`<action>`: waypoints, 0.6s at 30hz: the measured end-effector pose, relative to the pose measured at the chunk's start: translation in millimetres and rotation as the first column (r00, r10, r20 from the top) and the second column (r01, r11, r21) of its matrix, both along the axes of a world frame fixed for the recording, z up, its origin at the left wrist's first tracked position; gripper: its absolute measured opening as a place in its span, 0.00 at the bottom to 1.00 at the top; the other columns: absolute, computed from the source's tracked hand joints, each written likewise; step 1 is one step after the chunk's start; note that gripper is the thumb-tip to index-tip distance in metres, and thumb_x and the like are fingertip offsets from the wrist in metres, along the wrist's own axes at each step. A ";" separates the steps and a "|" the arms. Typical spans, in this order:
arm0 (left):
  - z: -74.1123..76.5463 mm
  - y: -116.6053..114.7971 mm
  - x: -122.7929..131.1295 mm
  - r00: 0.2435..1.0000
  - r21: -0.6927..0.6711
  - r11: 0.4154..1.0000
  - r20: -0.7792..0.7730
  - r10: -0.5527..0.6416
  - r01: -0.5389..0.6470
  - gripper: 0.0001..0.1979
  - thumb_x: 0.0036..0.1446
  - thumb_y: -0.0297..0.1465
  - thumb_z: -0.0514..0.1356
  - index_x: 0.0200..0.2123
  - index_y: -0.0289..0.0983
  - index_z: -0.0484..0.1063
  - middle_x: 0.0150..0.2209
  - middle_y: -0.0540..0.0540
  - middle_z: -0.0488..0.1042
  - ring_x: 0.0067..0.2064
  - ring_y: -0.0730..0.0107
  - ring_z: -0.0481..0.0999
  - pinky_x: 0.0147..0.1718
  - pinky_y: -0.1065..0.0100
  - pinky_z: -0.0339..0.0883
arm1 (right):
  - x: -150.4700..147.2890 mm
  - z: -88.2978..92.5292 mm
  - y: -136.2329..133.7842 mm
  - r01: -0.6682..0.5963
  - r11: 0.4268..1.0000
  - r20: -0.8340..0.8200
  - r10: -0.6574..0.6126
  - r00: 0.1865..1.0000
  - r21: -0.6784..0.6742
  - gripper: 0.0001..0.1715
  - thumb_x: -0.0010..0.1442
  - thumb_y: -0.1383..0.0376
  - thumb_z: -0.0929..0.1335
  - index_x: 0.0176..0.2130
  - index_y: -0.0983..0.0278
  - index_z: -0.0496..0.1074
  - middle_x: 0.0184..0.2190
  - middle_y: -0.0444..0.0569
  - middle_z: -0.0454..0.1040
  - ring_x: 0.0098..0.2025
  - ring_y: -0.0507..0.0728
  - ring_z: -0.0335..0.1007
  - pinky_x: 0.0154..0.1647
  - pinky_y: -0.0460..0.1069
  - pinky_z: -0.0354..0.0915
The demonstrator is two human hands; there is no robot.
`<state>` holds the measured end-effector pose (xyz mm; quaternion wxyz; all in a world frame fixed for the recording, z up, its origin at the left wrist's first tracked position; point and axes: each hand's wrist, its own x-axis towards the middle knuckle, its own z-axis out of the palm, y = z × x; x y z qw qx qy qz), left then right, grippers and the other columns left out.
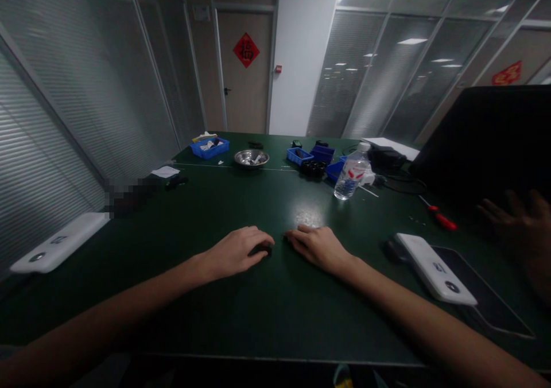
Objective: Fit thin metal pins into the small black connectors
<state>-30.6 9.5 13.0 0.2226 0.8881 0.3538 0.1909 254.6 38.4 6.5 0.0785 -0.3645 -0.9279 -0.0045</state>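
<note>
On the green tabletop (241,325), near its front edge, a small black object (262,249) sits between the thumb and fingers of the left hand (241,251), which are narrowed upon it. Right hand (317,247) rests palm down just beside, fingers together; whether it grips anything cannot be told. Beyond it stands a clear plastic bottle (349,174); farther back, a metal bowl (252,165). To the right lie a white power bank (434,267) and a red-handled screwdriver (444,220). Fingers partly cover the object; its visible length runs roughly crosswise, exposed end toward the right hand.
</note>
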 end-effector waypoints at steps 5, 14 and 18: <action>-5.0 44.5 -81.5 0.963 -0.171 0.948 -0.011 0.270 -0.268 0.20 0.66 0.40 0.60 0.59 0.44 0.74 0.53 0.44 0.77 0.49 0.60 0.76 0.45 0.62 0.71 | 0.9 2.4 -0.5 0.008 0.999 -0.061 -0.011 0.998 -0.053 0.20 0.75 0.60 0.60 0.59 0.60 0.73 0.42 0.50 0.77 0.35 0.53 0.74 0.35 0.47 0.62; -21.4 97.2 -252.5 0.751 0.046 0.751 -0.035 0.660 -0.658 0.28 0.55 0.53 0.62 0.50 0.40 0.81 0.53 0.41 0.79 0.51 0.50 0.78 0.52 0.55 0.70 | 1.7 0.2 1.8 -0.012 0.996 -0.132 0.000 0.991 -0.091 0.19 0.75 0.60 0.61 0.58 0.61 0.73 0.44 0.51 0.78 0.38 0.55 0.75 0.39 0.48 0.66; -26.9 98.0 -272.9 0.716 0.114 0.711 0.004 0.698 -0.694 0.31 0.54 0.59 0.61 0.49 0.42 0.82 0.55 0.42 0.79 0.55 0.47 0.76 0.59 0.51 0.65 | 2.2 0.1 1.7 -0.019 0.994 -0.146 0.003 0.989 -0.103 0.20 0.75 0.60 0.60 0.58 0.61 0.73 0.44 0.51 0.78 0.38 0.55 0.76 0.39 0.48 0.67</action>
